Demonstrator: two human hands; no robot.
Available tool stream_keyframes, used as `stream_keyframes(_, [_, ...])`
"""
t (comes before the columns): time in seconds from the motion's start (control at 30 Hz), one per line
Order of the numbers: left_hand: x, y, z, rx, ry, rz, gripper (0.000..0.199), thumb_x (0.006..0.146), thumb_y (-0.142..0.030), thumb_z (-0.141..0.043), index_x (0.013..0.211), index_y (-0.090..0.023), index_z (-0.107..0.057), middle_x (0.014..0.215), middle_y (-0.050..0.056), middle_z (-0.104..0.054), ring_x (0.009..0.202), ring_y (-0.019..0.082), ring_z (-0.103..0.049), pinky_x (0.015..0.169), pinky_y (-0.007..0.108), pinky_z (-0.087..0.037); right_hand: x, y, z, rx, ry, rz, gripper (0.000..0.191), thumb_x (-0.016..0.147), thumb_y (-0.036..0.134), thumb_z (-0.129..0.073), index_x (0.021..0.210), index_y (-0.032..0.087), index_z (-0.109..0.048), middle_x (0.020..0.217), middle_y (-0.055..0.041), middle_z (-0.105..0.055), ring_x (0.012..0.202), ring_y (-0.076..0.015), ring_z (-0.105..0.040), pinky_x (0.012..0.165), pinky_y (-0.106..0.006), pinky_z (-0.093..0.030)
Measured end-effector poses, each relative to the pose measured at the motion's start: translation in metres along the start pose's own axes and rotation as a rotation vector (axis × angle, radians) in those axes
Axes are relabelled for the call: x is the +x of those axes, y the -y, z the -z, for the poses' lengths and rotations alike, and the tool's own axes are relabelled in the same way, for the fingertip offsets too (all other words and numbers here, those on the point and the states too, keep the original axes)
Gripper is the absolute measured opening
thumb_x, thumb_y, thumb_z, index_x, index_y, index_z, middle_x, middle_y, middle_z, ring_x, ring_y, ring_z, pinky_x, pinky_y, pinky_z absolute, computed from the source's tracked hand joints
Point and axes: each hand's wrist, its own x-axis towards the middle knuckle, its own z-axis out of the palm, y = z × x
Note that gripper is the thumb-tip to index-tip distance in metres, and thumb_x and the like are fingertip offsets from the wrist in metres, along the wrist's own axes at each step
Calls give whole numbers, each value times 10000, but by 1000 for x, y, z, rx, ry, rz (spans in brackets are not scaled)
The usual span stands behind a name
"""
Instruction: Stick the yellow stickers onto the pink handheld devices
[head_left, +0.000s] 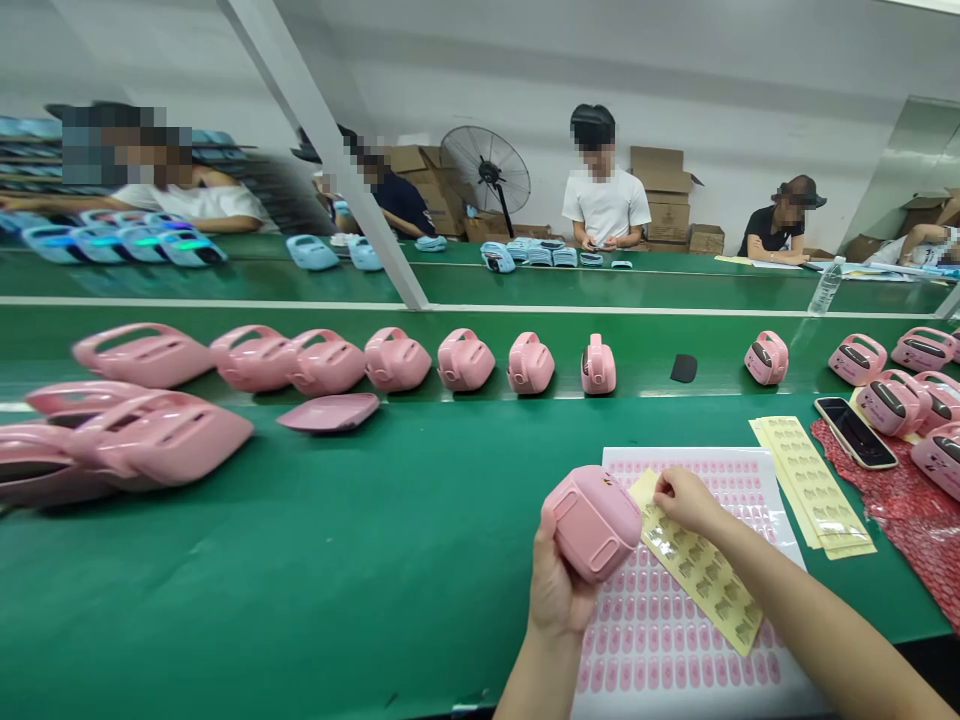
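My left hand (556,585) is wrapped around a pink plastic case (592,525) with rounded corners, held tilted above the bench. Just right of it, the fingers of my right hand (684,500) are pinched at the upper end of a yellow sticker sheet (709,570). Whether a single sticker is between those fingertips is too small to tell. Beneath the yellow sheet lies a large white sheet (757,470) with rows of small pink oval stickers, partly covered by my right forearm.
Pink handled cases (465,360) line the belt; others cluster at left and right. More yellow sheets (814,485), a phone (855,432) and red bubble wrap (911,510) lie right. A dark pad (683,368) and a pink panel (330,412) lie ahead. Several people sit across.
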Motion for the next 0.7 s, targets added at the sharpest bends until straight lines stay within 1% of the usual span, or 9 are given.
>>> stream_keyframes(0.1, [0,-2,-3,12,-11,-9,298,775,-350,-566,995,-168,-648,737,25,-727,591,159,-662,554,252,-551,1,0,3,17,14,-10,141,718,62,-514,621,157,-548,688,-17,-602,634,-124,-537,548,-210,-323])
stream_keyframes(0.23, [1,-3,-3,17,1,-15,303,761,-352,-583,992,-167,-648,737,21,-726,593,159,-663,567,253,-553,5,2,-1,17,12,-29,162,734,74,-508,599,158,-536,651,-12,-575,606,-123,-526,545,-217,-322])
stream_keyframes(0.3, [1,-3,-2,26,14,-13,311,738,-350,-613,988,-168,-647,734,16,-726,591,157,-661,590,258,-556,6,4,-5,3,-2,-33,166,731,71,-514,588,156,-529,700,-29,-574,629,-132,-524,553,-228,-318])
stream_keyframes(0.37, [1,-3,-1,36,23,-4,315,732,-350,-620,987,-167,-645,731,15,-726,593,160,-662,611,269,-557,5,6,-8,-12,-25,-33,158,735,61,-507,608,153,-530,790,-56,-571,675,-144,-522,573,-240,-317])
stream_keyframes(0.43, [0,-2,0,37,22,4,304,750,-346,-602,992,-165,-641,727,15,-725,593,162,-663,623,277,-557,3,8,-10,-18,-43,-32,148,741,52,-496,637,152,-530,853,-74,-558,708,-152,-516,594,-250,-318])
stream_keyframes(0.5, [0,-2,-1,33,11,5,285,784,-337,-564,999,-165,-638,711,13,-721,585,157,-661,623,275,-556,2,8,-10,-7,-48,-33,142,738,51,-501,642,154,-521,861,-74,-548,713,-153,-512,608,-253,-321])
stream_keyframes(0.6, [-1,-3,-2,34,5,9,283,845,-328,-477,1012,-163,-634,701,19,-717,584,151,-660,601,263,-553,2,7,-8,36,-39,-34,155,732,61,-511,615,161,-494,831,-60,-540,712,-148,-505,618,-249,-325])
stream_keyframes(0.7, [-2,-3,-5,36,-5,16,294,873,-316,-424,1016,-166,-634,695,19,-714,582,153,-660,564,258,-550,3,5,-5,98,3,-31,187,718,66,-512,572,173,-462,711,-20,-525,650,-136,-489,583,-242,-317])
